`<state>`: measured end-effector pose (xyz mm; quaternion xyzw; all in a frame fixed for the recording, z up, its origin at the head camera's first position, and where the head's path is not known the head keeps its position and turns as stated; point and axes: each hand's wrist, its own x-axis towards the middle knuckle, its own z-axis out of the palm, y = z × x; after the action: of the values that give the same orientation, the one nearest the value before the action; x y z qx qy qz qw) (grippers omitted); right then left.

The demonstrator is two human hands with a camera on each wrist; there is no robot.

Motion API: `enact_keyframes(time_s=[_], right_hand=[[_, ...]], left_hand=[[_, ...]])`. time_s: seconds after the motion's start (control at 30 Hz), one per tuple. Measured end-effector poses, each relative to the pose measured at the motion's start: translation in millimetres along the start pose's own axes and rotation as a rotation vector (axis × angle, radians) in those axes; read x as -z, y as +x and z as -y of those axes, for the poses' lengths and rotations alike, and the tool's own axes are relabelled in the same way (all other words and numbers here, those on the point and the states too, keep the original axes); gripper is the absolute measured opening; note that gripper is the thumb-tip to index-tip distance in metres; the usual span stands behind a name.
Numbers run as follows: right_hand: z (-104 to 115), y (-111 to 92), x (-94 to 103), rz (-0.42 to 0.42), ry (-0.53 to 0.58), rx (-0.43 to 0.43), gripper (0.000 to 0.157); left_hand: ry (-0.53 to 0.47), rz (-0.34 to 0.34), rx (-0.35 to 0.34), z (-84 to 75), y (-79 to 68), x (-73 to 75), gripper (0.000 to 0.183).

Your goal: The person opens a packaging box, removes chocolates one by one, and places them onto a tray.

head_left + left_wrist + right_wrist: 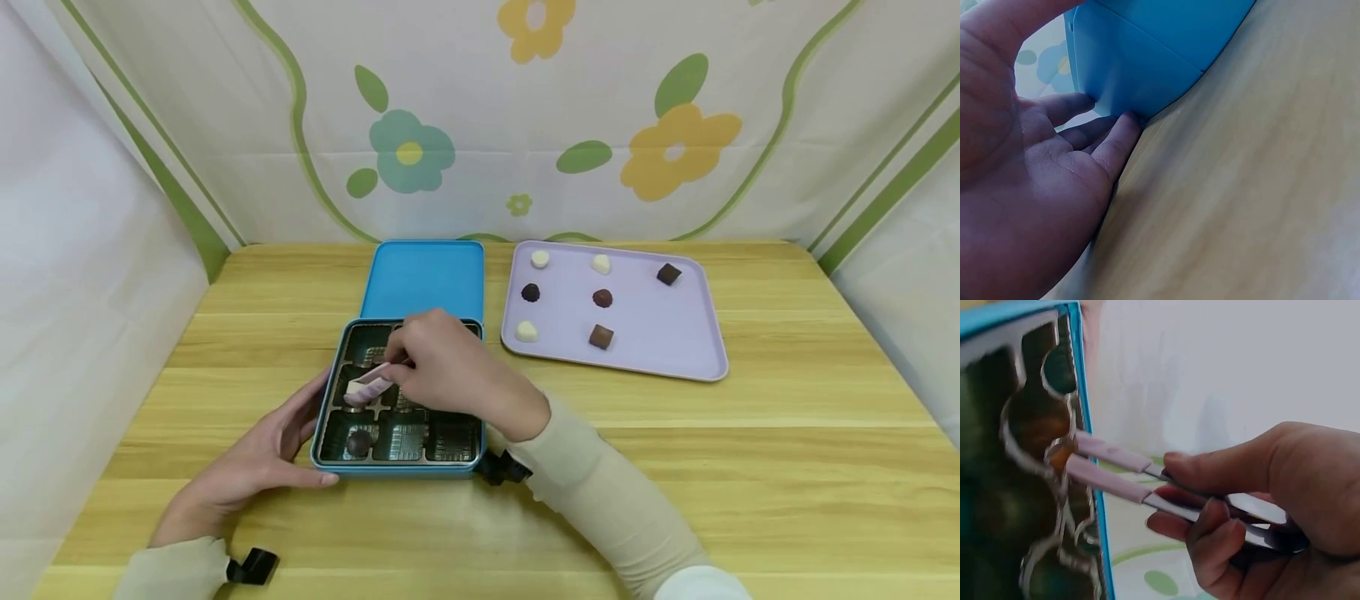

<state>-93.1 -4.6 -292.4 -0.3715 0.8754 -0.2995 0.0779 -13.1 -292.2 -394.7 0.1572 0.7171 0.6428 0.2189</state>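
My right hand (450, 371) holds small tongs (1110, 478) with pink tips, its thumb and fingers on the metal arms. The tips reach down into the left compartment of the middle row of a blue tin (397, 472). A small pale piece (354, 387), like a white chocolate, shows between them in the head view. One dark chocolate (359, 442) sits in the front left compartment. At the tin's front left corner is my left hand (258, 458), its fingertips (1125, 122) against the blue side wall and its thumb extended along the front. The right hand partly hides the back compartments.
Behind the tin lies its blue lid (423, 279). To the right, a lilac tray (660, 325) carries several chocolates, white, brown and dark, spaced apart. All stand on a wooden table (787, 433) with a floral cloth (480, 192) hanging behind it.
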Motion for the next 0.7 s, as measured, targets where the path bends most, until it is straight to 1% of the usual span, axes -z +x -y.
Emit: enact_keyframes(time_s=[0.2, 0.4, 0.53, 0.63, 0.7], right_hand=[[-22.8, -4.4, 8.3, -0.007, 0.182, -0.072, 0.010], [-45.3, -13.4, 15.0, -0.063, 0.290, -0.073, 0.011], [-58.4, -23.1, 22.3, -0.103, 0.400, -0.079, 0.010], [-66.1, -32.7, 31.0, -0.127, 0.454, -0.088, 0.010], [-71.1, -40.2, 38.0, -0.145, 0.469, -0.116, 0.010]], left_hand=[[0.019, -0.013, 0.013, -0.3, 0.9, -0.1, 0.122], [0.015, -0.010, 0.004, -0.1, 0.5, -0.3, 0.122], [0.018, -0.014, 0.006, 0.0, -0.4, -0.6, 0.122], [0.022, -0.025, 0.017, -0.2, -1.2, -1.0, 0.122], [0.025, -0.029, 0.023, -0.4, -1.5, -1.2, 0.122]])
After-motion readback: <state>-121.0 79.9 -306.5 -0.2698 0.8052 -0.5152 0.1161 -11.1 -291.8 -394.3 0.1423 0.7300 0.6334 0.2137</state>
